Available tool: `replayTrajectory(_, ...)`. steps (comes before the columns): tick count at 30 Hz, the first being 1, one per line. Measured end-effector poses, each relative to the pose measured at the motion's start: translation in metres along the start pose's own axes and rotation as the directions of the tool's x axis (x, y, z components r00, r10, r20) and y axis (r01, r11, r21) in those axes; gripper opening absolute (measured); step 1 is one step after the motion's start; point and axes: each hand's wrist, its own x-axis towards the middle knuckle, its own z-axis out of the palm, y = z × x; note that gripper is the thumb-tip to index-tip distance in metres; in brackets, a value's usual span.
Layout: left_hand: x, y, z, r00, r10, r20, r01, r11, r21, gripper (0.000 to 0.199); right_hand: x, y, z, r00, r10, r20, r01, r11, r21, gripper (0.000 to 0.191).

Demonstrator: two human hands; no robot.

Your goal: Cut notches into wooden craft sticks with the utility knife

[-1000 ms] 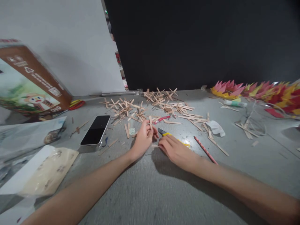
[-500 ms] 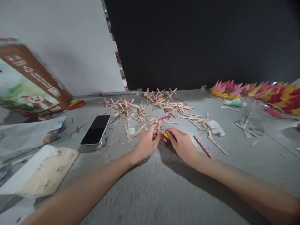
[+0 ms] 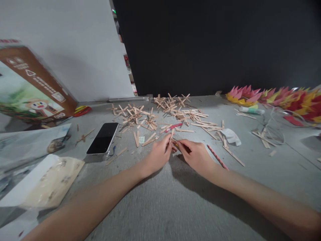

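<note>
Wooden stick [image 3: 173,133] in left grip [image 3: 171,140] (closed)

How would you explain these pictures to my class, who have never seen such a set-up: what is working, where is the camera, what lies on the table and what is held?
No machine is at work here, just a person's two bare hands. Every picture comes from one camera worn on the head, looking forward and down.

On the grey table lie many loose and crossed wooden sticks. To the left are a phone and a brown-edged box; to the right, a red patterned rod, crumpled white paper and pink, yellow and red pointed decorations.

The left hand holds a small wooden piece. The right hand works close beside it, but its fingers hide what they may grip.
</note>
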Motion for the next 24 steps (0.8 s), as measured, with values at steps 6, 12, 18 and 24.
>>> replayTrajectory(6,-0.005,-0.001,-0.001,0.999,0.035,0.014,-0.036,0.996,0.082,0.041,0.003,-0.014,-0.014,0.998,0.023,0.05,-0.025,0.999,0.036,0.034)
replayTrajectory(12,-0.006,0.004,-0.002,0.999,0.027,0.027,-0.028,0.999,0.038,0.037,0.003,-0.016,-0.016,0.998,0.017,0.064,-0.019,0.999,0.038,0.035)
replayTrajectory(18,-0.007,0.005,-0.003,0.999,0.031,0.037,-0.033,0.998,0.06,0.035,-0.001,-0.014,-0.01,1.0,0.004,0.018,-0.006,0.997,0.083,0.03)
replayTrajectory(24,-0.008,0.003,-0.004,0.992,-0.006,0.126,-0.019,0.98,0.199,0.039,0.004,-0.013,-0.018,0.994,-0.022,0.11,0.019,0.999,0.034,0.03)
